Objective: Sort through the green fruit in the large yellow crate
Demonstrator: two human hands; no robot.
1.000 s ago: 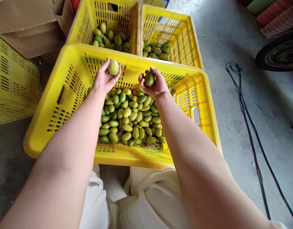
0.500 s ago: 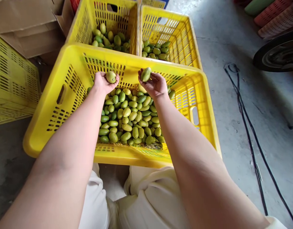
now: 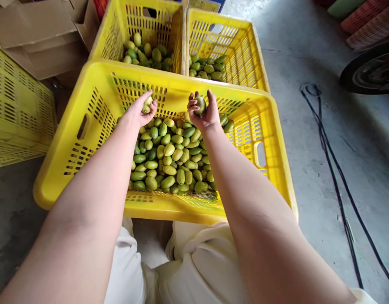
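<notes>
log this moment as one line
left hand: holds pale fruit | right hand: holds green fruit | both over crate

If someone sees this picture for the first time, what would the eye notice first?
Probably the big yellow crate in the centre, heaped with green fruits. Above the heap, the left hand holds a pale fruit and the right hand a darker one. Two more yellow crates stand behind.

Both arms outstretched; left hand and right hand curled closed, palms up
</notes>
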